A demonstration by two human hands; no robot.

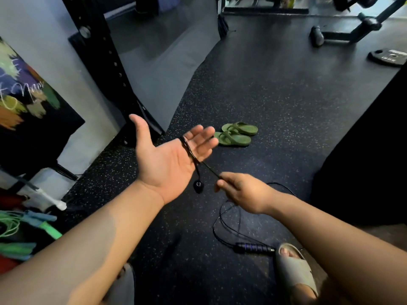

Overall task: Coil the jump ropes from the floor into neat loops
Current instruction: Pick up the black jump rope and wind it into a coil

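Note:
My left hand is held palm up with fingers spread, and a black jump rope is looped across the base of its fingers. One black handle end dangles below the palm. My right hand pinches the taut rope just right of the left palm. The rest of the rope trails in loose curves on the floor to the other handle, black with purple bands, lying beside my sandalled foot.
Green flip-flops lie on the speckled rubber floor ahead. A black rack post and mirror stand at left. Green and blue ropes are piled at the lower left. A weight plate and bench frame sit far right.

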